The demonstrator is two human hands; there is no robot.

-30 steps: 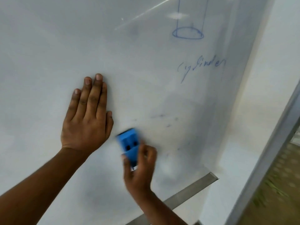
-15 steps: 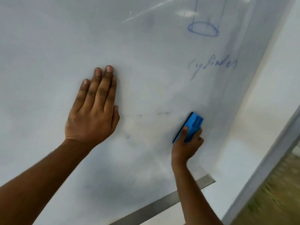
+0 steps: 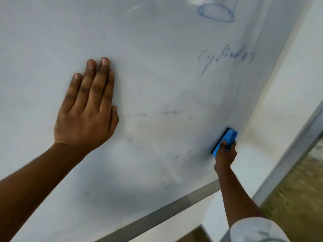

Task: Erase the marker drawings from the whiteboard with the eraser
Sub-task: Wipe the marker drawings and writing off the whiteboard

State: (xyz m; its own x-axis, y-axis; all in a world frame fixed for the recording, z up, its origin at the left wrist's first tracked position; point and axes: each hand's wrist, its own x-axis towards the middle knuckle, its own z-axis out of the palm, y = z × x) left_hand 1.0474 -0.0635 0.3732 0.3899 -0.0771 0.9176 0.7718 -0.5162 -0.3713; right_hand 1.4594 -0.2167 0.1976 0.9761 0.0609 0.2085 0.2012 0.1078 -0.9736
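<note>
My right hand (image 3: 225, 154), gripping the eraser (image 3: 225, 141), has swept rightward to the whiteboard (image 3: 157, 41) edge, thinning lower smudges; left hand (image 3: 87, 109) lies flat, released. The cylinder drawing (image 3: 216, 13) remains.

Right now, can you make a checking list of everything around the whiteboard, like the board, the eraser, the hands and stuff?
Surface: whiteboard, mostly wiped, with faint grey smudges left in the middle.
Job's things: blue eraser pressed against the board near its right edge. Blue cylinder drawing and the word "cylinder" not yet erased, above the eraser.
Clutter: nothing seen.
Grippers: left hand flat on the board, fingers together, holding nothing. Right hand gripping the eraser from below.
Cables: nothing seen.
Surroundings: metal frame strip along the board's bottom edge, white wall to the right, blurry floor at lower right.
</note>
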